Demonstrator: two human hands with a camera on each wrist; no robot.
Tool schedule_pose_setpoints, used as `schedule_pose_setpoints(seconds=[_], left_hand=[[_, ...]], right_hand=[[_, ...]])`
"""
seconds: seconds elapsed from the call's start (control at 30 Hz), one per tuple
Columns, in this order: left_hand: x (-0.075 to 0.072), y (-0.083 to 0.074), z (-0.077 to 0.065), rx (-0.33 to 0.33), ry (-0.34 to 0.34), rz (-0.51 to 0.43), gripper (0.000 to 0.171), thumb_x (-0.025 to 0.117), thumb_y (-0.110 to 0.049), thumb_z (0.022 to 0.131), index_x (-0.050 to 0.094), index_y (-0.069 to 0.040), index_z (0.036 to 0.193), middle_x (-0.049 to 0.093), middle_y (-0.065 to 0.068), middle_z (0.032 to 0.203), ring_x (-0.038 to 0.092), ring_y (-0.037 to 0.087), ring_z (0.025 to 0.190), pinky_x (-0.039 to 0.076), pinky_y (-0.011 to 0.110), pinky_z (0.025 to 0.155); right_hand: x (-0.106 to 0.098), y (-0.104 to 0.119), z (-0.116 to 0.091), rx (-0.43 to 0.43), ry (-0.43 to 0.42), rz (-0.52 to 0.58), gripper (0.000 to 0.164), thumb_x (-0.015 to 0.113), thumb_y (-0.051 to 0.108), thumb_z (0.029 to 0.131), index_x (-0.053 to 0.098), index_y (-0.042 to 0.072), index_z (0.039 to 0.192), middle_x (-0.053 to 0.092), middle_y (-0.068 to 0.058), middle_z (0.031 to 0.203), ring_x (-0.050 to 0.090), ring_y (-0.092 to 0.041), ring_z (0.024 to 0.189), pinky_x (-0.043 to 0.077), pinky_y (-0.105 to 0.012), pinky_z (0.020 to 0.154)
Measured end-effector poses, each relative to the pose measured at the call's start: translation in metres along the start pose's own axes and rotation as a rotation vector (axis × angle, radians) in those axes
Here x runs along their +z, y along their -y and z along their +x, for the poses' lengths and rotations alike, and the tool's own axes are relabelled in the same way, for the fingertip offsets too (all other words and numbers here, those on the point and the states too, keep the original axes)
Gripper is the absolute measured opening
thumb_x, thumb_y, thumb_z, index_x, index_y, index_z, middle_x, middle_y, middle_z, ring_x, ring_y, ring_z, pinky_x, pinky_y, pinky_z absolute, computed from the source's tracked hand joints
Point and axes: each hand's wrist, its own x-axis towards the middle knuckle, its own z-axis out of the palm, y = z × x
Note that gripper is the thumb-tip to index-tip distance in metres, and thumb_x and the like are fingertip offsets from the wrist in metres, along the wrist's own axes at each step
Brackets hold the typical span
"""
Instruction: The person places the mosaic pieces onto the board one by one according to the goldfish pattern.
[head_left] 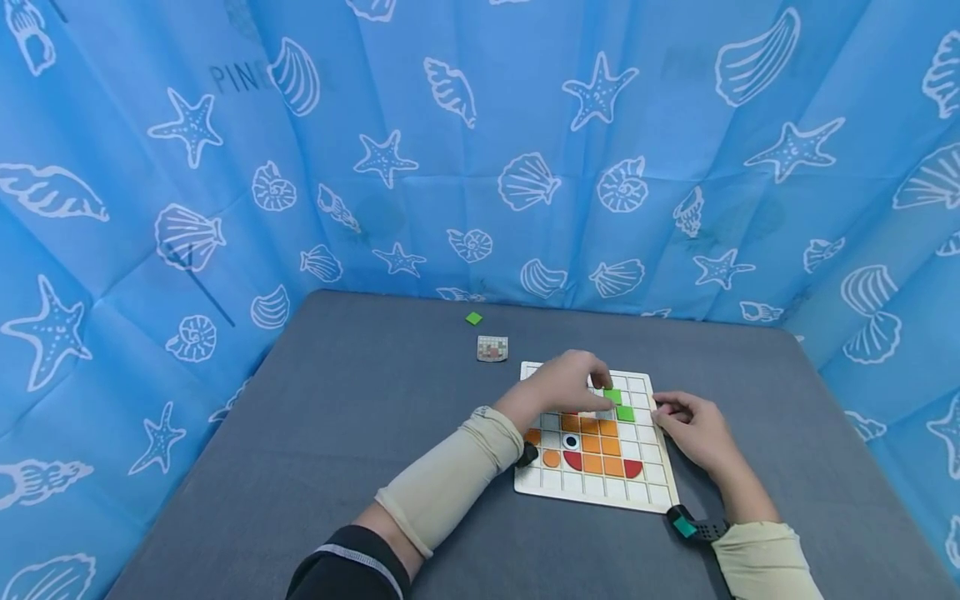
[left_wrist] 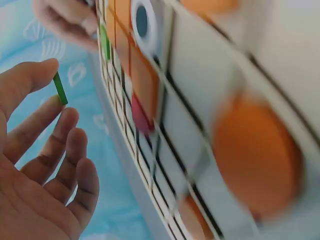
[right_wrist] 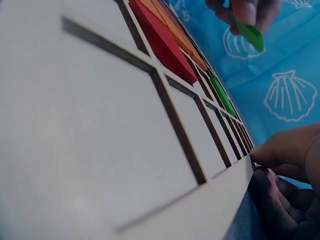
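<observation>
My left hand (head_left: 561,385) is over the upper part of a white grid board (head_left: 647,433). Between thumb and index fingertip it pinches a thin green tile (left_wrist: 60,89), held clear of the grid; the other fingers are loosely bent. Another green tile (head_left: 625,413) lies in a cell just beside it. My right hand (head_left: 699,429) holds the board's right edge, thumb at the rim and fingers curled beside it. Orange square tiles (head_left: 591,445), red rounded pieces (head_left: 633,469), an eye piece (head_left: 571,442) and an orange disc (head_left: 551,458) sit in the cells.
A small printed pattern card (head_left: 492,349) lies behind the board on the grey table (head_left: 360,400). Farther back is a loose green tile (head_left: 474,318). A blue seashell-print curtain (head_left: 480,150) hangs around the table's back and sides.
</observation>
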Motion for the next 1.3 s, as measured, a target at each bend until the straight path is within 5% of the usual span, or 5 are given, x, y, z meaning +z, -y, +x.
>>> schedule_pose_setpoints(seconds=[0.23, 0.57, 1.0, 1.3], left_hand=[[0.024, -0.019, 0.019, -0.031, 0.048, 0.089, 0.024, 0.078, -0.036, 0.096, 0.079, -0.020, 0.113, 0.070, -0.007, 0.109, 0.060, 0.004, 0.093, 0.048, 0.016, 0.078], [0.042, -0.028, 0.034, -0.053, -0.022, 0.291, 0.023, 0.079, -0.042, 0.094, 0.081, -0.026, 0.111, 0.069, -0.012, 0.106, 0.055, 0.006, 0.090, 0.044, 0.018, 0.072], [0.051, -0.035, 0.043, -0.083, 0.009, 0.370, 0.024, 0.080, -0.049, 0.093, 0.081, -0.031, 0.109, 0.069, -0.013, 0.110, 0.054, 0.007, 0.094, 0.046, 0.022, 0.076], [0.049, -0.037, 0.041, -0.091, 0.033, 0.343, 0.024, 0.079, -0.045, 0.095, 0.080, -0.029, 0.113, 0.068, -0.012, 0.112, 0.055, 0.007, 0.096, 0.046, 0.022, 0.077]], right_hand=[[-0.003, -0.001, 0.001, -0.020, 0.025, -0.025, 0.038, 0.067, 0.015, 0.102, 0.067, -0.005, 0.134, 0.069, -0.014, 0.103, 0.057, -0.018, 0.084, 0.046, -0.023, 0.065], [-0.008, -0.002, 0.002, -0.078, 0.038, -0.088, 0.035, 0.064, 0.013, 0.103, 0.068, -0.006, 0.132, 0.069, -0.014, 0.099, 0.053, -0.016, 0.076, 0.041, -0.026, 0.061], [-0.011, 0.000, 0.002, -0.074, 0.063, -0.094, 0.037, 0.064, 0.016, 0.106, 0.066, -0.006, 0.134, 0.068, -0.014, 0.098, 0.050, -0.017, 0.074, 0.038, -0.028, 0.059], [-0.009, -0.003, 0.001, -0.076, 0.059, -0.086, 0.036, 0.065, 0.016, 0.105, 0.067, -0.004, 0.134, 0.067, -0.013, 0.098, 0.049, -0.014, 0.070, 0.037, -0.028, 0.058]])
